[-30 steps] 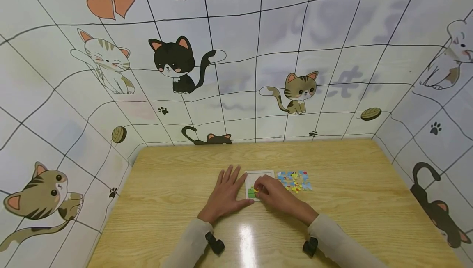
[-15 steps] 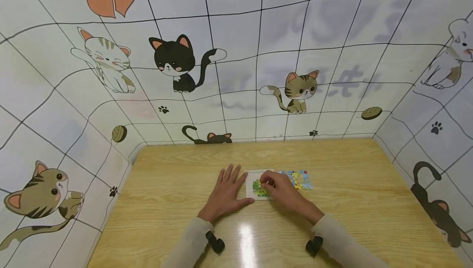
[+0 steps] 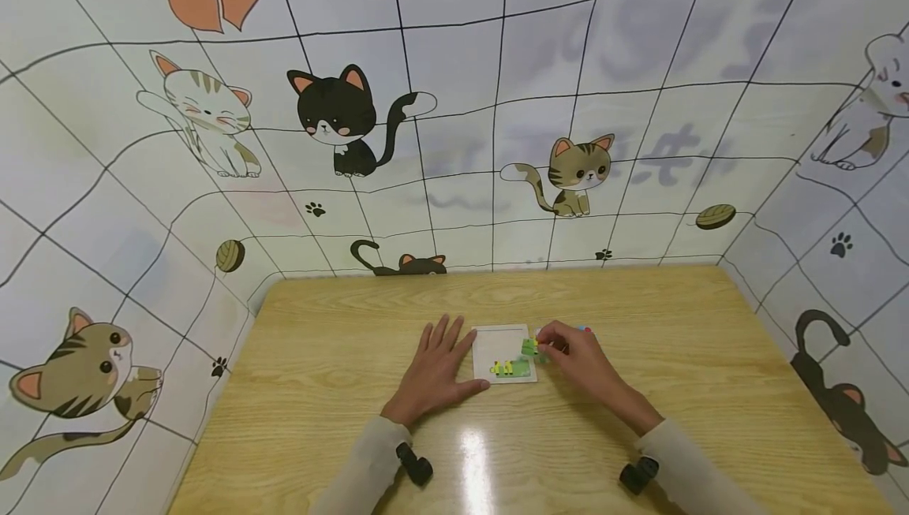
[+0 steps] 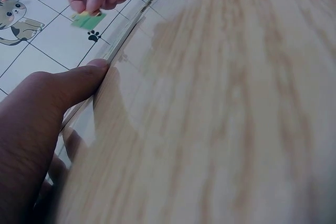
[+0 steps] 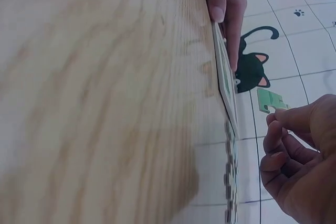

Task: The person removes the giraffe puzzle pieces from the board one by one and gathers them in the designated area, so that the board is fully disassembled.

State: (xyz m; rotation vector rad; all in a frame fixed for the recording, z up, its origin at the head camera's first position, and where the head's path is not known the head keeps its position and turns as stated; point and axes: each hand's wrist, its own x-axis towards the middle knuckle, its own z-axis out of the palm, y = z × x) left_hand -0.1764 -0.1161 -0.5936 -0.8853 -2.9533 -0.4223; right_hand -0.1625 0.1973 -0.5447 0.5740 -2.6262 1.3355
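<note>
My right hand [image 3: 585, 357] pinches a green jigsaw piece with some yellow on it [image 3: 529, 347] between thumb and fingertips. In the right wrist view this green piece [image 5: 270, 99] is raised off the table. It hangs over the right edge of a white puzzle tray [image 3: 497, 341]. Along the tray's bottom lie joined green and yellow pieces [image 3: 510, 367]. My left hand [image 3: 436, 373] lies with fingers spread on the table at the tray's left side. The left thumb [image 4: 81, 83] touches the tray's near edge in the left wrist view.
Loose jigsaw pieces [image 5: 229, 177] lie flat to the right of the tray, mostly hidden behind my right hand in the head view. The wooden table [image 3: 341, 357] is enclosed by white walls [image 3: 454, 121] printed with cats and grid lines.
My right hand has moved from the tray's lower left to its right edge, carrying the green piece. The left hand has stayed in place.
</note>
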